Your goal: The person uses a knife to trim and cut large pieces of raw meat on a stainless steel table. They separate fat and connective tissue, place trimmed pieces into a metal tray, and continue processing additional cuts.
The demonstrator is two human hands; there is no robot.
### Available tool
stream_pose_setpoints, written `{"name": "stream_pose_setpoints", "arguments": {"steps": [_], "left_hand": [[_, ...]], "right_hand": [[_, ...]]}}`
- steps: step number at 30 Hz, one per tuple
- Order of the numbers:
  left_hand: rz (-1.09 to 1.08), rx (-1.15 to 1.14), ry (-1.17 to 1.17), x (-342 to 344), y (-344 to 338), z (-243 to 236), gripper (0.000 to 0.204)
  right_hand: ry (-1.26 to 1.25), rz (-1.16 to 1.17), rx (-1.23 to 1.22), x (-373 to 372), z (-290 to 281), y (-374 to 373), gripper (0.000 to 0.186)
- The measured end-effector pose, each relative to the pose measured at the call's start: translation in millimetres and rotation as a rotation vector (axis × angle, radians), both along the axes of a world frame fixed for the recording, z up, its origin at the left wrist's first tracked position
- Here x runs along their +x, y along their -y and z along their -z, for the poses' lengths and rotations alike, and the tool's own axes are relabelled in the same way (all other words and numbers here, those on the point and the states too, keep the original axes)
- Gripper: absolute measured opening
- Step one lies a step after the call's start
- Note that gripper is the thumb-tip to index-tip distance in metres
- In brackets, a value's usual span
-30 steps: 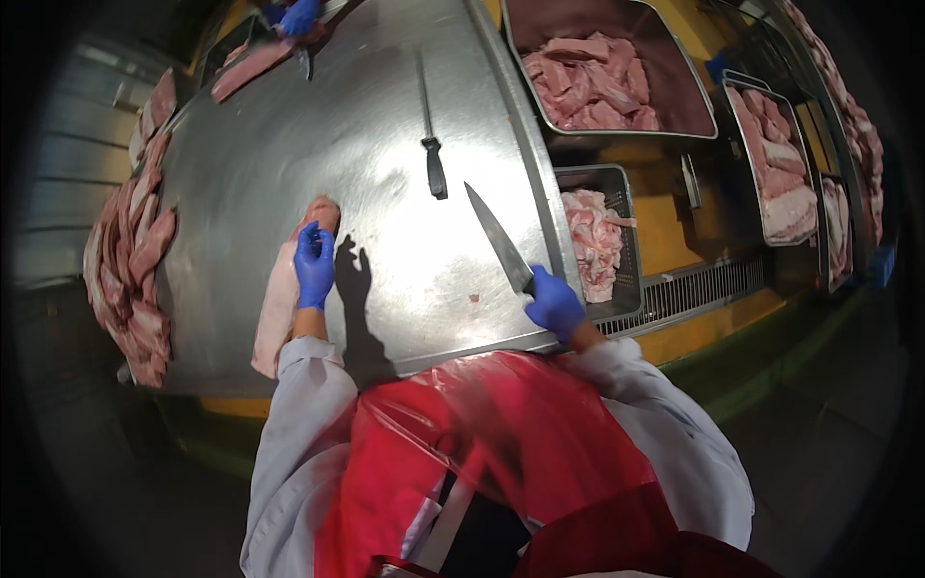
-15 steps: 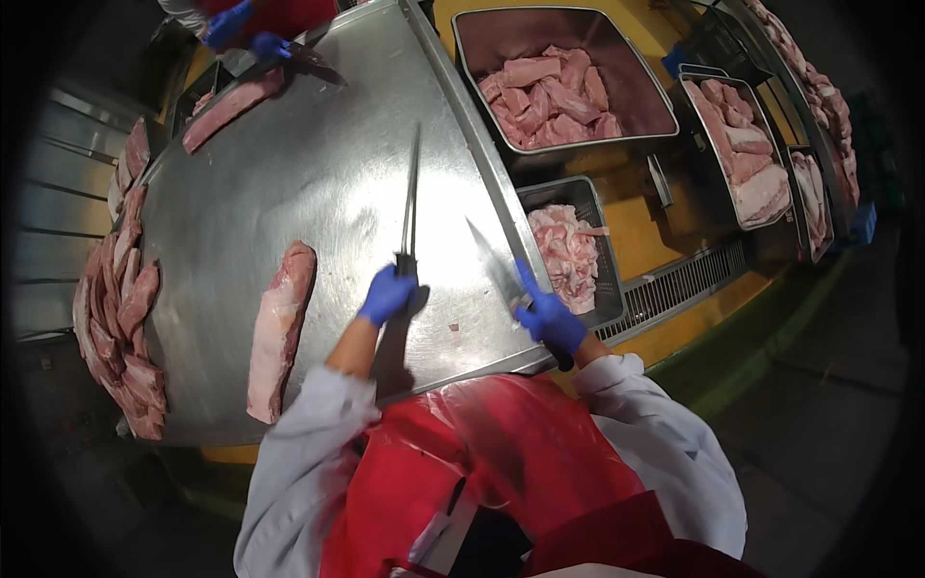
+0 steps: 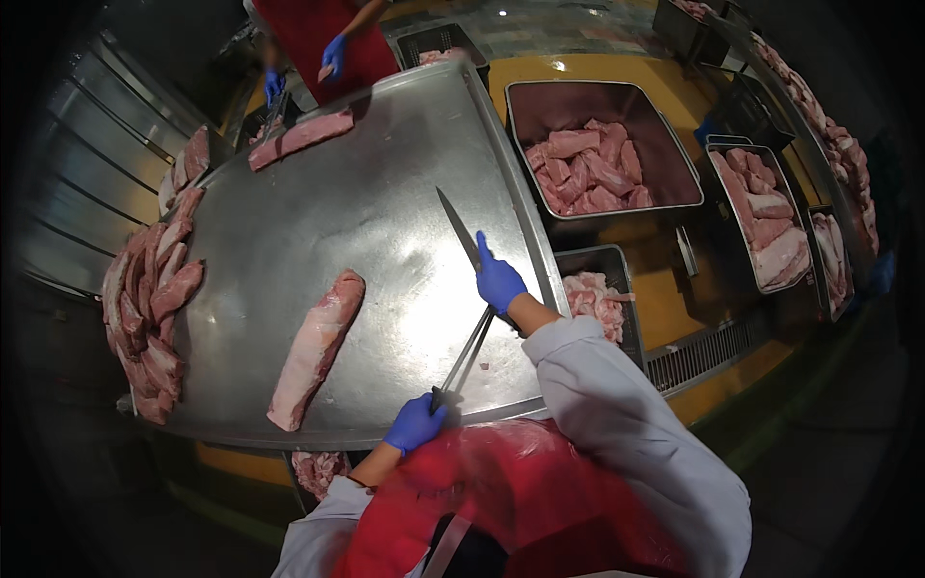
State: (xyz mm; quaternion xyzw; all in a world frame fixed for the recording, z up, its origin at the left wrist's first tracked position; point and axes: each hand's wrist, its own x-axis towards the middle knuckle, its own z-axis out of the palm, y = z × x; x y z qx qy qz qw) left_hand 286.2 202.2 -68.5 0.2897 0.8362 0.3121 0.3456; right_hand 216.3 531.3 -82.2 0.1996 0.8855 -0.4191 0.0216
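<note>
My left hand (image 3: 416,424), in a blue glove, is closed round the handle of a sharpening steel (image 3: 466,351) by the table's near edge. The steel's rod slants up and right toward my right hand (image 3: 502,281). That gloved hand grips a knife (image 3: 457,227), its index finger stretched along the blade. The blade points far and slightly left over the metal table (image 3: 241,289). The rod's tip lies close to the knife's handle end; whether they touch I cannot tell. Left of both hands, a long slab of pale pink meat (image 3: 316,353) rests on the table.
Meat strips (image 3: 145,308) are heaped at the table's left edge. To the right stand a deep metal tub (image 3: 696,183) of meat pieces, a crate of trimmings (image 3: 595,301) and a meat tray (image 3: 798,217). Across the table, a co-worker in a red apron (image 3: 371,60) handles another slab (image 3: 303,138).
My right hand has moved forward and left with the knife. My left hand has drawn back toward me, tilting the steel rightward. The view has shifted, showing more of the co-worker.
</note>
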Motion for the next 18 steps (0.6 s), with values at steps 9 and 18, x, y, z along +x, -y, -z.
{"name": "stream_pose_setpoints", "arguments": {"steps": [9,18], "left_hand": [[-0.452,0.343,0.965,-3,-9,-101,0.037],[-0.24,0.128,-0.387,-7,61,-180,0.023]], "right_hand": [[-0.218,-0.655,0.064,93,-115,98,0.064],[-0.474,0.083,0.177,160,-27,-116,0.028]]}}
